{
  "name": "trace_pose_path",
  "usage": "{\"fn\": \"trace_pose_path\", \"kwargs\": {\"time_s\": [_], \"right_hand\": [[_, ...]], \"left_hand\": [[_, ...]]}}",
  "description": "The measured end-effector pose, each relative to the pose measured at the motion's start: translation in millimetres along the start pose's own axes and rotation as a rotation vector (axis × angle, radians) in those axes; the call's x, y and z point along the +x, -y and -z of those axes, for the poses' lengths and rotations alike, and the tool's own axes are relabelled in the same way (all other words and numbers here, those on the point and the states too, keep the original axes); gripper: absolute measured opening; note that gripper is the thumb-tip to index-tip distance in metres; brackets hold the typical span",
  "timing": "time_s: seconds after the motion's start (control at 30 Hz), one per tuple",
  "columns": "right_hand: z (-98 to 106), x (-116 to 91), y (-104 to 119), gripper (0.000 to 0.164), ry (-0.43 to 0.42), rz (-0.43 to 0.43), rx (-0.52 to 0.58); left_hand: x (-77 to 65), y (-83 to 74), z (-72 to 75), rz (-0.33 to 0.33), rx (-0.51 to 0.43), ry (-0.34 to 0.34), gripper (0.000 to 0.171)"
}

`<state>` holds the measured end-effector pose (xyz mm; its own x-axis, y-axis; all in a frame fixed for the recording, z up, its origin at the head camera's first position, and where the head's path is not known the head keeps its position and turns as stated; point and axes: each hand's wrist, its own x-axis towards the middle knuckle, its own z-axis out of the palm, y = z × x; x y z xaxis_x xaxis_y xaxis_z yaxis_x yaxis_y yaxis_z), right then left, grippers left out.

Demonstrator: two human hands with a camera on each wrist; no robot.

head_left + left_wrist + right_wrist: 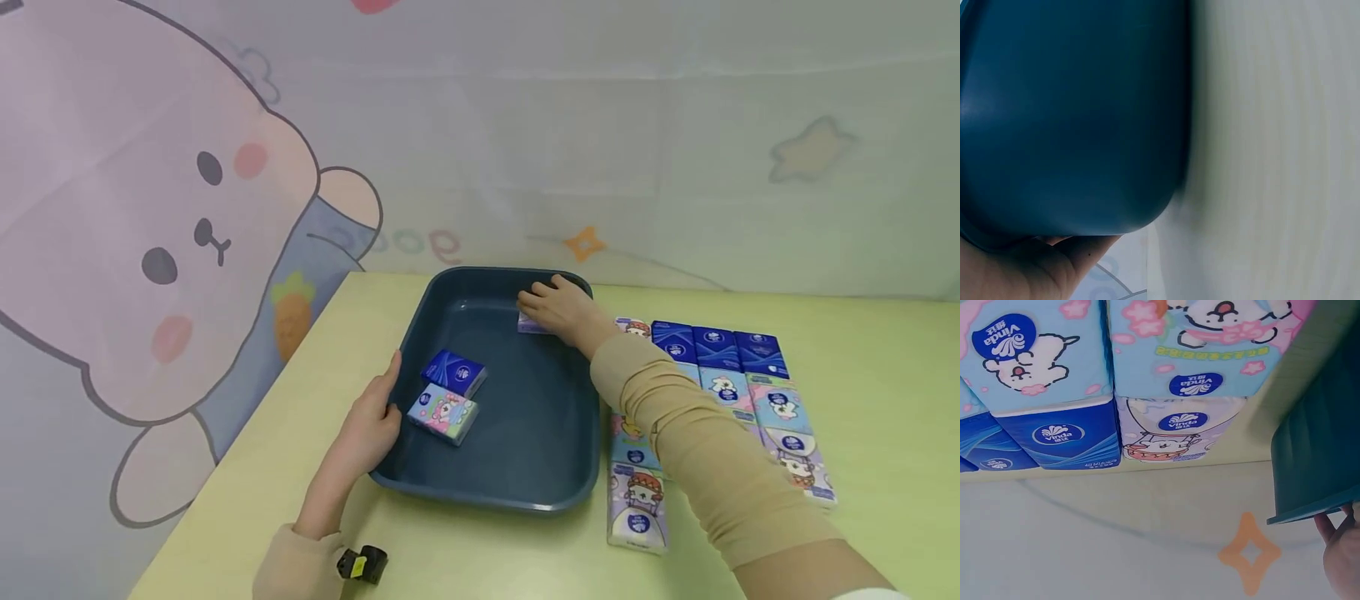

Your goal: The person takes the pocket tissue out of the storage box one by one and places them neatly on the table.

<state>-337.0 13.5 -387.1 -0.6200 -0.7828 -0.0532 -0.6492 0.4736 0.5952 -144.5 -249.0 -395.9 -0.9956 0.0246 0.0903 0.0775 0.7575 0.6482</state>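
A dark teal plastic basin (517,442) rests on the pale yellow table. My left hand (369,427) grips its left rim, with the thumb along the edge. Over the far right corner of the basin, my right hand (561,310) holds a purple tissue pack (530,325), mostly covered by the fingers. Against the basin's left side lie a dark blue tissue pack (454,372) and, touching it, a pink and light blue cartoon tissue pack (444,412). In the left wrist view the left hand (1041,269) sits under the basin's rim.
Several tissue packs (1057,437) stand in rows right of the basin, partly hidden by the right sleeve (697,450). A black strap-like object (363,565) lies near the left wrist. A cartoon-printed cloth (525,150) hangs behind the table.
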Motion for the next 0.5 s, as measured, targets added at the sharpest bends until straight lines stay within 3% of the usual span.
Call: {"fn": "trace_pose_path", "kwargs": {"time_s": [0.5], "right_hand": [[-3.8, 10.4, 8.4, 0.060, 0.046, -0.021, 0.017]], "left_hand": [[-4.4, 2.6, 1.6, -0.005, 0.010, -0.022, 0.068]]}}
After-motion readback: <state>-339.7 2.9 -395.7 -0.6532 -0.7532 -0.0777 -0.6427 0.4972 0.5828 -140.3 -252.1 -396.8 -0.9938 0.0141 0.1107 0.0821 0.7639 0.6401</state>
